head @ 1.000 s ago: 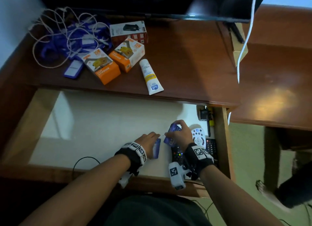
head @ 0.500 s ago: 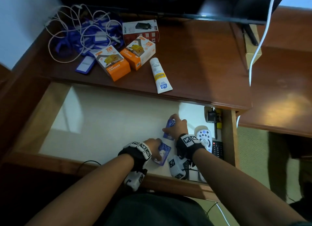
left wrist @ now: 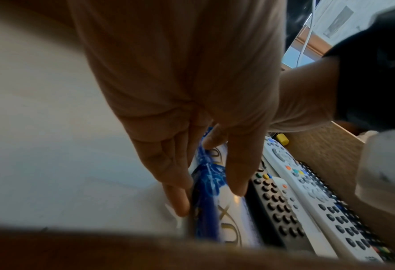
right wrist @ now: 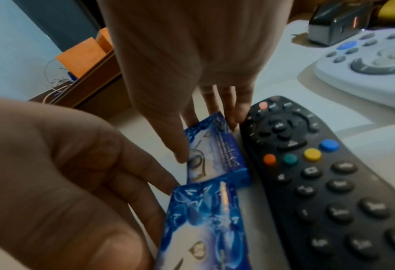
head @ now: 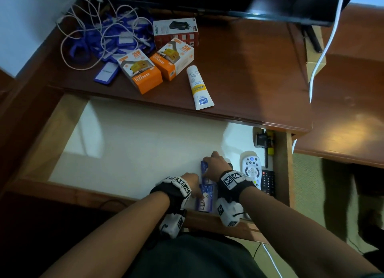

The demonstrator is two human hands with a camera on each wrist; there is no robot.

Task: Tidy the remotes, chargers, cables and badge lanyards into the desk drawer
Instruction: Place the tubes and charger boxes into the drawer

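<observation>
The desk drawer [head: 124, 149] stands open. Two blue soap boxes lie end to end in it, beside a black remote [right wrist: 319, 173]. My left hand [head: 197, 191] pinches the near blue box [head: 204, 203] between fingers and thumb; the left wrist view shows this left hand [left wrist: 208, 199] on the same box [left wrist: 215, 219]. My right hand [head: 209, 163] grips the far blue box [head: 204, 168], with the thumb of that hand [right wrist: 208, 140] on the left side of the box [right wrist: 217, 159]. A white remote [head: 251, 169] lies further right.
On the desk top are tangled white cables [head: 99, 28] over blue lanyards [head: 87, 47], a badge holder [head: 106, 72], two orange charger boxes [head: 141, 72], a red-and-white box [head: 175, 31] and a white tube [head: 198, 86]. A black plug [head: 260, 139] sits in the drawer's far right corner.
Both hands have come down toward the drawer bottom. The right hand's box went from above the remote to beside it. The left hand's box moved back toward the drawer front.
</observation>
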